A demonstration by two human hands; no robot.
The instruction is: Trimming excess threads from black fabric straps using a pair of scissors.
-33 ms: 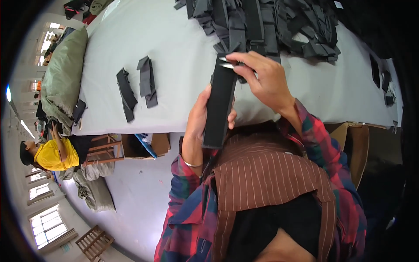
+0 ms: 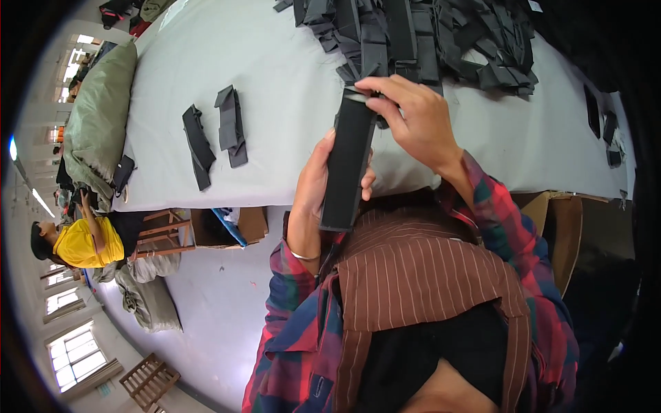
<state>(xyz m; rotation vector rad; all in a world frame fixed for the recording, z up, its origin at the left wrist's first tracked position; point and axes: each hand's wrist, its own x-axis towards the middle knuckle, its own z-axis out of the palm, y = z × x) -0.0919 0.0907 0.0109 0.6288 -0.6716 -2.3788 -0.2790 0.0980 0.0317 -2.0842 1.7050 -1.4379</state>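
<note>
My left hand [image 2: 313, 175] is wrapped round a long black fabric strip [image 2: 345, 162], thumb along its left edge and fingertips showing at its right. The strip tilts slightly, its far end reaching toward the pile. In my right hand [image 2: 416, 117] are small silver thread snips [image 2: 356, 97], pinched between thumb and fingers. Their blades lie close together over the strip's far end; most of the tool is hidden by the hand. Just beyond is a large heap of similar black strips [image 2: 372, 41]. Two more pieces, a folded strip [image 2: 232, 127] and a narrower strip [image 2: 198, 148], rest to the left.
A pale cloth-covered table [image 2: 275, 151] spans the view ahead. Stuffed green sacks [image 2: 100, 117] stand at its left end, near a person in a yellow top [image 2: 89, 242]. Cardboard boxes [image 2: 256, 226] sit below the table edge. Some black scraps [image 2: 610, 127] lie far right.
The snips' two blades, apart before, have come together at the strip's far end. Both hands keep their hold in nearly the same place.
</note>
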